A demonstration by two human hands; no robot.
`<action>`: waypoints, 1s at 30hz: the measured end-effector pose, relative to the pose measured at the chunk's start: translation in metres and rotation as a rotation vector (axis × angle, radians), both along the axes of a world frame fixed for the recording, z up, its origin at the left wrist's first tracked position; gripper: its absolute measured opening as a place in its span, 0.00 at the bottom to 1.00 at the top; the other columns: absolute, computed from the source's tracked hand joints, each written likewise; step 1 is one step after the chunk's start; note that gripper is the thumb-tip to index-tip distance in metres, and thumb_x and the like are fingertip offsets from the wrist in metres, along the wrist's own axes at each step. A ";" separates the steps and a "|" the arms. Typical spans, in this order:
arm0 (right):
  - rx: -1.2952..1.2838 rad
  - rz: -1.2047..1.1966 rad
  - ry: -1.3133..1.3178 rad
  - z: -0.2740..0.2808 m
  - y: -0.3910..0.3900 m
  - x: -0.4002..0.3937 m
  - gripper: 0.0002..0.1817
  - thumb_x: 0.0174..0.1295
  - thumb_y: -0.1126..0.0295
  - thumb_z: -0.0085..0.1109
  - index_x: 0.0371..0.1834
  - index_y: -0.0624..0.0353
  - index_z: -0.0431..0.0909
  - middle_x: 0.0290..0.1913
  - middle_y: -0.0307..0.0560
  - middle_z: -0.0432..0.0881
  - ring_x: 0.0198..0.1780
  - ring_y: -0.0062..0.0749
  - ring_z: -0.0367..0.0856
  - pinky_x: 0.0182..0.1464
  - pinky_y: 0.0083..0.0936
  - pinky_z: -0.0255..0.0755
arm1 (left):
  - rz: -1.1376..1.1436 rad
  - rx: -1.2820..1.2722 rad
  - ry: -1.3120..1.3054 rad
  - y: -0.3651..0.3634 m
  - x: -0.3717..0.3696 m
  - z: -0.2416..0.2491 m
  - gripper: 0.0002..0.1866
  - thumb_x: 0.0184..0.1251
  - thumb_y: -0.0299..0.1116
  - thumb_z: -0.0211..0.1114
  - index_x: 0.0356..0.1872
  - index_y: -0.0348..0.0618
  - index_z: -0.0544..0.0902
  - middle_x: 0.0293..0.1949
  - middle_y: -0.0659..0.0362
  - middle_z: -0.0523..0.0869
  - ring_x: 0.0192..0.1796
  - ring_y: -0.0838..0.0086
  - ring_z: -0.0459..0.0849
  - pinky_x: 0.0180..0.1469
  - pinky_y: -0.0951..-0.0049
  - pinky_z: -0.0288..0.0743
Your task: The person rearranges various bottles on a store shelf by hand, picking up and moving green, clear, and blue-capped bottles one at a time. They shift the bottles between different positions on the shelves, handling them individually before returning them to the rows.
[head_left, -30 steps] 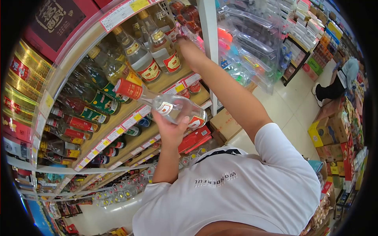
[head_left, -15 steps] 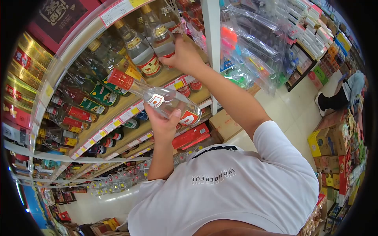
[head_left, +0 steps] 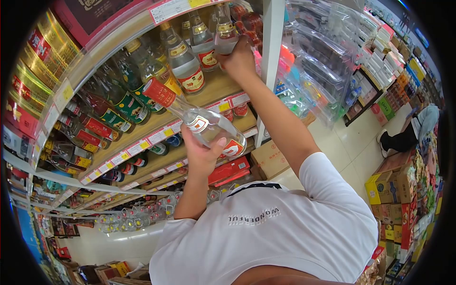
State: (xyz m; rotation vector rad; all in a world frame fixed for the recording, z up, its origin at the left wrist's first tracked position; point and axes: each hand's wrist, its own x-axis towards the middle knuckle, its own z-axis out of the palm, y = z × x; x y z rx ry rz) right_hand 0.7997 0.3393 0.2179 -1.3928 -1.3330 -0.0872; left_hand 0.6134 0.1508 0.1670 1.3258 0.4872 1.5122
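My left hand [head_left: 203, 151] is wrapped round a clear glass liquor bottle [head_left: 221, 130] with a red cap and a red-and-white label, tilted in front of the shelf. On the shelf above, my right hand [head_left: 241, 61] is closed round the lower body of another clear liquor bottle [head_left: 225, 34] with a gold neck label; its fingers are partly hidden. Beside that one, to the left, stand a similar bottle [head_left: 203, 43] and another red-labelled bottle [head_left: 185, 61].
Green-labelled bottles [head_left: 127, 107] fill the shelf's left part, with gold tins [head_left: 52, 40] beyond. A white shelf post [head_left: 271, 61] rises right of my right hand. Plastic packaging [head_left: 318, 52] hangs past it. A carton [head_left: 270, 154] lies below; a person's leg [head_left: 403, 137] shows far right.
My right hand has shifted from the middle bottle to the bottle at the right end of the row. My left hand still holds its bottle; the view has shifted slightly.
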 end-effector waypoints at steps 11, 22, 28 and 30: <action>-0.048 -0.055 -0.051 -0.003 0.012 0.004 0.56 0.40 0.51 0.87 0.60 0.73 0.57 0.52 0.76 0.77 0.51 0.72 0.81 0.50 0.51 0.81 | -0.016 -0.042 0.038 0.000 -0.007 -0.009 0.46 0.57 0.30 0.78 0.72 0.40 0.57 0.61 0.53 0.73 0.64 0.67 0.75 0.69 0.58 0.71; -0.068 0.147 -0.067 -0.004 0.016 0.019 0.42 0.54 0.67 0.76 0.60 0.77 0.54 0.49 0.78 0.81 0.53 0.71 0.82 0.53 0.48 0.79 | -0.043 0.015 0.036 0.005 0.000 -0.013 0.42 0.61 0.26 0.73 0.72 0.44 0.57 0.61 0.49 0.74 0.62 0.58 0.79 0.63 0.48 0.81; -0.091 0.186 -0.050 -0.007 0.024 0.024 0.43 0.55 0.68 0.75 0.60 0.79 0.52 0.51 0.80 0.81 0.56 0.74 0.80 0.56 0.48 0.78 | -0.043 0.029 0.044 0.004 0.005 -0.014 0.41 0.60 0.26 0.74 0.71 0.44 0.57 0.61 0.49 0.74 0.61 0.58 0.80 0.63 0.48 0.82; -0.121 0.188 -0.046 -0.006 0.024 0.024 0.44 0.55 0.67 0.74 0.62 0.79 0.51 0.51 0.80 0.80 0.57 0.74 0.80 0.56 0.48 0.78 | -0.044 0.030 0.044 0.004 0.006 -0.015 0.41 0.60 0.27 0.74 0.71 0.43 0.57 0.60 0.48 0.74 0.61 0.58 0.80 0.62 0.49 0.82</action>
